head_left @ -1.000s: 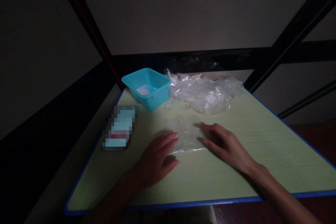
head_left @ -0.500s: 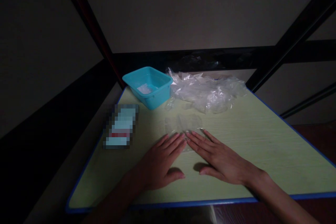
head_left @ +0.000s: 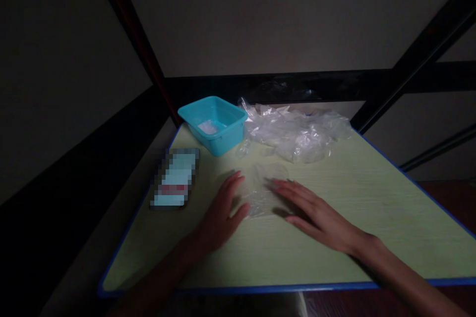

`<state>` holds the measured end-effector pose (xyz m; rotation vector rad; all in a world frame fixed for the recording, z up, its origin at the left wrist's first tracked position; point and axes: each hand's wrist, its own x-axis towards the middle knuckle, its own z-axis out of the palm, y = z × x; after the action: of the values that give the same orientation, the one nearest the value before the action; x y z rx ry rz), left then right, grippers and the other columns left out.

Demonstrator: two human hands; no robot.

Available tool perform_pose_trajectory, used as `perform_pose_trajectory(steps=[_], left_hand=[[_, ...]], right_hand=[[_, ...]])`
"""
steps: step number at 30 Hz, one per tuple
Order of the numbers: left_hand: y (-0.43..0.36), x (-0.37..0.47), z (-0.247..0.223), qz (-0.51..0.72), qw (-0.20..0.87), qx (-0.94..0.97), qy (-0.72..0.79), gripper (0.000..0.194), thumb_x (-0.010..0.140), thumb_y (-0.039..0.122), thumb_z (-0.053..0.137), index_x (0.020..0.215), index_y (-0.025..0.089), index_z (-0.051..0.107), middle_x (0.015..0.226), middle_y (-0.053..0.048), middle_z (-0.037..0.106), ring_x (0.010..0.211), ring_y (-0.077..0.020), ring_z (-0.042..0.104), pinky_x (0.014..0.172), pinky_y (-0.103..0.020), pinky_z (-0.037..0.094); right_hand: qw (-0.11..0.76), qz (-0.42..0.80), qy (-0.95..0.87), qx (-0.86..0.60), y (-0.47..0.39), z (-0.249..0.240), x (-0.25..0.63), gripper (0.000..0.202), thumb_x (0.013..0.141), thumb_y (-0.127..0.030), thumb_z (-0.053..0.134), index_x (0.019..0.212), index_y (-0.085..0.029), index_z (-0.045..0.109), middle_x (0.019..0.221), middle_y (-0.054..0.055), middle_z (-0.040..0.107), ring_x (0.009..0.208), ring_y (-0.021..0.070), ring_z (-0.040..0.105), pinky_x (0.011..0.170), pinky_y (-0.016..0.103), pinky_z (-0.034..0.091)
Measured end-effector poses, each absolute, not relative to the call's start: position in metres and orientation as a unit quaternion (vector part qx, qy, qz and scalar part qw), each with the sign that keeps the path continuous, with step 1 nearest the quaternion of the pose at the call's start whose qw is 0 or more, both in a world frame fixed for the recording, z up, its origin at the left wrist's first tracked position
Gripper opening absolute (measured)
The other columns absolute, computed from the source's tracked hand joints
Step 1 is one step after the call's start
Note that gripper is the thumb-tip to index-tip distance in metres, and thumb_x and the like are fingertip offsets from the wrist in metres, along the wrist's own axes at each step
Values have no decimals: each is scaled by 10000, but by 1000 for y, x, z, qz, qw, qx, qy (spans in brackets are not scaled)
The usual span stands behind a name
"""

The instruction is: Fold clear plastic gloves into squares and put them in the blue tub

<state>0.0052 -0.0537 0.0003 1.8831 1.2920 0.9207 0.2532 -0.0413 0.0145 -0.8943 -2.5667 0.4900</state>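
Note:
A small clear plastic bag (head_left: 260,203) lies flat on the pale table (head_left: 372,208), between my two hands. My left hand (head_left: 221,213) is at the bag's left edge, thumb and fingers apart; whether its fingertips touch the film I cannot tell. On the other side, my right hand (head_left: 316,210) hovers low over the bag's right part, fingers stretched out and thumb spread, casting a shadow on it. Neither hand holds anything.
A turquoise plastic basket (head_left: 228,141) stands at the back left with a whitish piece inside. Beside it lies a heap of crumpled clear plastic bags (head_left: 297,133). A pixelated phone-like object (head_left: 176,176) rests near the left edge. Walls stand behind the table.
My hands have moved apart, the left one leftward and the right one slightly rightward. Both were flat on the clear bag with fingertips almost meeting. The view has shifted slightly.

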Motion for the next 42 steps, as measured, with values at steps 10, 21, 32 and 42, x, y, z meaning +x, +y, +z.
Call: perform_pose_trajectory(steps=[10,21,32,42], left_hand=[[5,9,25,472,418,496,597,282,611,145,642,857,175,509,925,-28,604,824,-168,609,742,-307,491],[5,7,12,504,540,410,535,370,546,222,689,860,159,504,951,-47,598,834,-172,628,749,-307,492],[0,17,18,429,457,534,568,447,525,77,631,931,177,473,647,73,591,514,-79,547,512,-188,429],[-7,23,22,446,392,604,532,336,609,91,596,923,170,505,616,57,614,555,-98,548,538,-195,409]], right_hand=[[224,178,-869,-403,5,29,214,200,824,-125,444,939,-150,606,905,86,644,777,190,616,664,305,486],[243,181,-856,-419,6,5,205,178,798,-78,468,910,-146,589,893,85,597,768,191,584,688,313,465],[260,174,-858,-408,5,4,205,178,812,-110,460,925,-143,594,902,100,610,783,206,583,699,335,476],[323,176,-875,-316,10,28,200,424,837,-151,451,1257,-161,400,1231,141,543,1148,256,486,981,505,351]])
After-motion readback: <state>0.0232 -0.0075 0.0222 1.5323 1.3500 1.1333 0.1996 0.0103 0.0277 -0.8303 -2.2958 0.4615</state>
